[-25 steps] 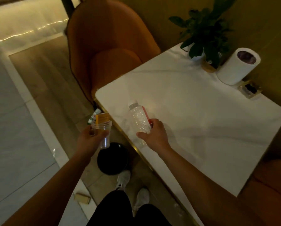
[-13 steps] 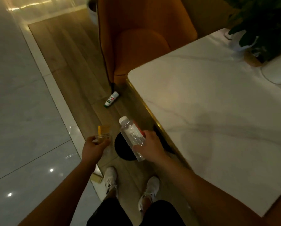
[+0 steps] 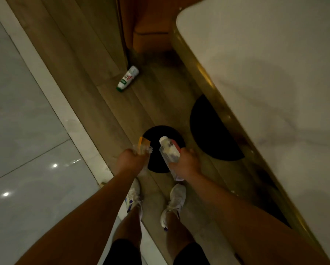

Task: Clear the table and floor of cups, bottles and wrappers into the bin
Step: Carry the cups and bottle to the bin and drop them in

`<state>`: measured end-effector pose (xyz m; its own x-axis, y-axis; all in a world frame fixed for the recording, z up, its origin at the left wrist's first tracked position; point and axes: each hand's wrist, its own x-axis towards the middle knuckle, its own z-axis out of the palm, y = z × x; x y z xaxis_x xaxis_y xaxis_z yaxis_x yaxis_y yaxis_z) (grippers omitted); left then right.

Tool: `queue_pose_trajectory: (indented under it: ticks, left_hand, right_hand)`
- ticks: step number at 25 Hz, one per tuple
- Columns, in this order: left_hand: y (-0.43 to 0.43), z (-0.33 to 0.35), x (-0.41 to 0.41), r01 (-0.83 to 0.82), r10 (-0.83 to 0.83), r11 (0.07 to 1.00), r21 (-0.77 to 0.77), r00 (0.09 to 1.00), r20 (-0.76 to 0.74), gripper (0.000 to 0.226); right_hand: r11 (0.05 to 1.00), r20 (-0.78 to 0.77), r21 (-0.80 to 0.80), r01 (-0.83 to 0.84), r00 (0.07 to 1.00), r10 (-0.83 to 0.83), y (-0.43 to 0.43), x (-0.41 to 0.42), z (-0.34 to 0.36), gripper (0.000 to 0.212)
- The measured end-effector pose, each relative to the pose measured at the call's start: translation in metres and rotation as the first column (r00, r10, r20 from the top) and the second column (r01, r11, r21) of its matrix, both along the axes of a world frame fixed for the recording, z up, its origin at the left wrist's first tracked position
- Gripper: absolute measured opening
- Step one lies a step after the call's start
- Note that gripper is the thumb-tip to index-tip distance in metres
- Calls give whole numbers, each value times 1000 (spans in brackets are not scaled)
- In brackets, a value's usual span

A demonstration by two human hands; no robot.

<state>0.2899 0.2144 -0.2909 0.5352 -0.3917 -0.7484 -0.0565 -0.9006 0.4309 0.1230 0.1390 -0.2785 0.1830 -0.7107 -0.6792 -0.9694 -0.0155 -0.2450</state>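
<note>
My left hand (image 3: 128, 159) grips a clear plastic cup (image 3: 143, 149) with an orange wrapper (image 3: 142, 140) sticking out of it. My right hand (image 3: 187, 163) holds a clear plastic bottle (image 3: 168, 153) with a white cap, and something red shows behind it. Both hands hover over the round black bin (image 3: 156, 136) on the wooden floor. A small white bottle with a green cap (image 3: 127, 78) lies on the floor farther ahead, by the chair base.
The white marble table with a gold edge (image 3: 204, 73) runs along the right. Its black round base (image 3: 210, 129) stands beside the bin. An orange chair (image 3: 150, 25) is ahead. My two white shoes (image 3: 173, 201) are just behind the bin. Glossy tiles lie left.
Both hands moved off the table and down over the bin, still holding the cup and the bottle. The view tilted down toward the floor and my feet.
</note>
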Motion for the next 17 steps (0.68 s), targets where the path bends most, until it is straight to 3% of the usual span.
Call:
queue_pose_trajectory:
  ticks: [7,10,17]
  left_hand:
    - [-4,-84,-14,43,-52,993,110,995,80,61]
    - [-16,-102,-20,162,-176,981,102,975,138,63]
    - [-37,-144,-21,517,-545,837,181,756,362,46]
  right_hand:
    - [998,-72,7,-56,996,56,-11,-1,-93,64]
    - [996,-75,0,-86,994,86,-17,2,-119,60]
    - [981,-171,2,-192,967,190,-28,13,-178,63]
